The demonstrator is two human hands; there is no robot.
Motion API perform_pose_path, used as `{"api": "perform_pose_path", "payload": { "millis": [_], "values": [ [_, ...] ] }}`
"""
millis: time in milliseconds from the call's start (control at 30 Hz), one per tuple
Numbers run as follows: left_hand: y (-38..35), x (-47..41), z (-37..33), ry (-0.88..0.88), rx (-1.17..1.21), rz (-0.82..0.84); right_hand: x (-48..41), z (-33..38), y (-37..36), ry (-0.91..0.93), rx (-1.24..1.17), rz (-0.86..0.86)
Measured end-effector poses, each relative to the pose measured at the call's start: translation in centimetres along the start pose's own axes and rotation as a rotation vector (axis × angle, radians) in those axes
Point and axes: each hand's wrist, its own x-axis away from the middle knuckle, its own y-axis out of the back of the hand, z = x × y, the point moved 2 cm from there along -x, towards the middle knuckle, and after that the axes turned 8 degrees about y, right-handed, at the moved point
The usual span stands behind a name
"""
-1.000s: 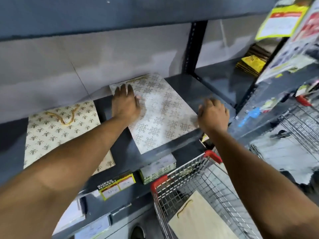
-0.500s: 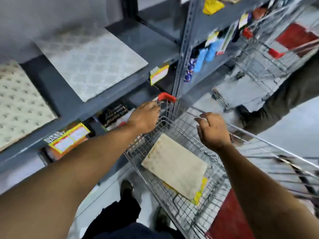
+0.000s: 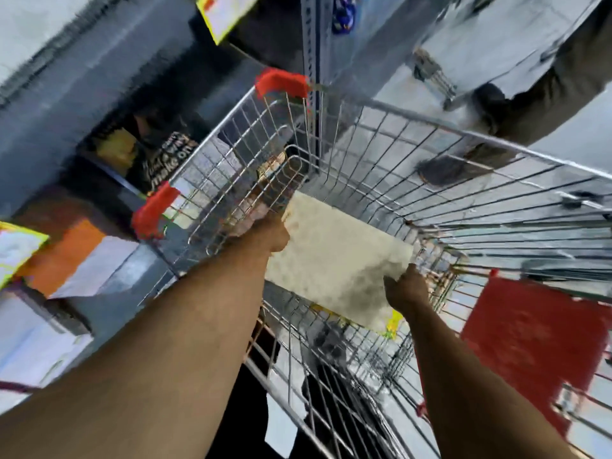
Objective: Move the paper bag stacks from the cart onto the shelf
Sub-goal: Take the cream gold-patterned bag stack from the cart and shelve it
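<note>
Head view: both hands on paper bag stack (image 3: 334, 260) inside wire cart (image 3: 463, 180).

dark grey metal shelving (image 3: 99, 77) over pale floor (image 3: 496, 38)

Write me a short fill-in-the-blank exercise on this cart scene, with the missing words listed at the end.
1. Both hands reach into the wire ____ .
2. The left hand and the right hand grip opposite edges of the cream paper bag ____ .
3. The plastic corner guards on the rim are coloured ____ .
4. Under the cream paper bags, a ____ item peeks out.

Missing words: cart; stack; red; yellow
</note>
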Motion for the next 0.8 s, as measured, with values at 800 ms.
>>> {"api": "perform_pose_path", "payload": {
  "millis": [800],
  "values": [
    [7.9, 4.4, 2.5, -0.059, 0.475, 0.053, 5.3, 3.2, 7.3, -0.103, -1.146, -0.059]
  ]
}}
